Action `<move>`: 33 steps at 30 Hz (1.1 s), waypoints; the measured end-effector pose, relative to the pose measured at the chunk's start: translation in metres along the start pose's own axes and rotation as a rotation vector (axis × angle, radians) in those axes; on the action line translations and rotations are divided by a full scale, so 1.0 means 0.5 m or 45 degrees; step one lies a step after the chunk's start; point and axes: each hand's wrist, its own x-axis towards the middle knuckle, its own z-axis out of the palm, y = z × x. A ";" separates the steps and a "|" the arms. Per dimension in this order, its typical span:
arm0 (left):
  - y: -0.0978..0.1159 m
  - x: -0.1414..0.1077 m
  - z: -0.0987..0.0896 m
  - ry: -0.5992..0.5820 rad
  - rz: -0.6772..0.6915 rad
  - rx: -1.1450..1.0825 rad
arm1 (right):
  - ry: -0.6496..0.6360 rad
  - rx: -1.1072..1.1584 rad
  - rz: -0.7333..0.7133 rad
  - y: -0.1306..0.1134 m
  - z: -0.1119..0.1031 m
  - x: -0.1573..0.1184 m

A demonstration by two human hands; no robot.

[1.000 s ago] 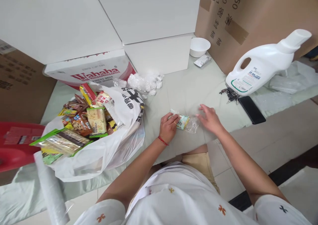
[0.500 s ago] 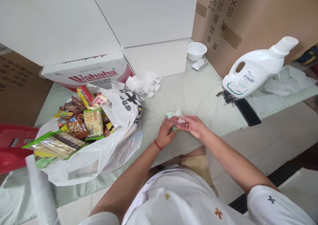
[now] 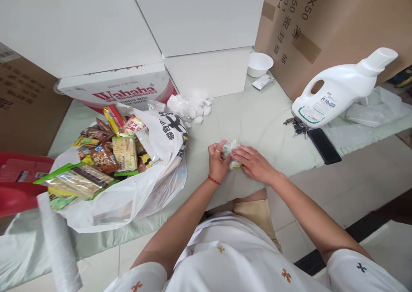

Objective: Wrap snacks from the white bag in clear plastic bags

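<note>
A small light-green and yellow snack packet (image 3: 235, 165) lies on the cloth-covered table between my hands, partly hidden by fingers. My left hand (image 3: 219, 162), with a ring and a red string bracelet, has its fingers curled and grips the packet's left side. From the right, my right hand (image 3: 257, 164) rests with fingers stretched out across the packet's right edge. To the left, a white plastic bag (image 3: 151, 189) stands open, full of wrapped snacks such as a cracker pack (image 3: 125, 154) and a long biscuit pack (image 3: 79, 179).
Clear wrapped bundles (image 3: 189, 107) lie behind the bag, before a Wahaha carton (image 3: 128, 90). On the right are a white detergent bottle (image 3: 334, 94), keys (image 3: 298, 126) and a black phone (image 3: 324, 146). A white bowl (image 3: 260, 64) stands at the back. A plastic roll (image 3: 59, 244) leans front left.
My left fingers have curled in from lying flat over the packet. My right hand has turned palm down over it. The view has shifted slightly.
</note>
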 end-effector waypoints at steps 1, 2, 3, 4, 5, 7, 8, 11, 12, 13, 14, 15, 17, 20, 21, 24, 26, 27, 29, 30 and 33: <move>-0.004 0.006 -0.003 -0.018 0.012 -0.021 | -0.029 -0.059 -0.052 0.010 0.009 0.006; -0.008 0.012 -0.006 -0.036 0.020 -0.052 | -0.032 -0.094 -0.074 0.019 0.018 0.013; -0.011 0.017 -0.008 -0.039 0.028 -0.077 | -0.016 -0.104 -0.084 0.027 0.027 0.019; -0.012 0.020 -0.011 -0.024 0.044 -0.083 | 0.007 -0.096 -0.094 0.032 0.033 0.026; -0.012 0.022 -0.015 -0.003 0.071 -0.076 | 0.031 -0.075 -0.104 0.036 0.037 0.032; -0.005 0.022 -0.026 -0.024 0.158 -0.068 | 0.085 -0.012 -0.097 0.039 0.033 0.045; 0.001 0.020 -0.032 -0.093 0.204 -0.090 | 0.115 0.030 -0.080 0.038 0.026 0.051; 0.025 0.014 -0.050 -0.337 0.262 -0.218 | 0.216 0.214 0.050 0.028 -0.001 0.068; 0.033 0.012 -0.052 -0.357 0.236 -0.234 | 0.248 0.299 0.123 0.023 -0.008 0.073; 0.041 0.012 -0.053 -0.350 0.189 -0.240 | 0.278 0.403 0.209 0.017 -0.012 0.077; 0.049 0.013 -0.050 -0.326 0.120 -0.259 | 0.313 0.527 0.303 0.011 -0.012 0.079; 0.056 0.014 -0.046 -0.299 0.032 -0.316 | 0.358 0.670 0.396 0.005 -0.010 0.080; 0.071 0.017 -0.034 -0.253 -0.166 -0.557 | 0.451 0.973 0.523 -0.009 0.003 0.079; 0.093 0.019 -0.019 -0.202 -0.415 -0.985 | 0.506 1.271 0.591 -0.029 0.033 0.071; 0.099 0.018 -0.017 -0.207 -0.484 -1.074 | 0.513 1.313 0.610 -0.035 0.042 0.067; 0.117 0.008 -0.015 -0.257 -0.626 -1.210 | 0.568 1.329 0.703 -0.052 0.058 0.055; 0.123 -0.001 -0.013 -0.236 -0.669 -1.267 | 0.582 1.344 0.777 -0.063 0.059 0.047; 0.125 -0.005 -0.010 -0.225 -0.693 -1.298 | 0.580 1.371 0.814 -0.069 0.058 0.044; 0.126 -0.010 -0.002 -0.253 -0.770 -1.358 | 0.575 1.451 0.891 -0.079 0.053 0.034; 0.126 -0.012 0.001 -0.295 -0.817 -1.379 | 0.569 1.483 0.932 -0.083 0.051 0.028; 0.125 -0.017 -0.001 -0.382 -0.910 -1.345 | 0.518 1.474 1.028 -0.071 0.040 0.008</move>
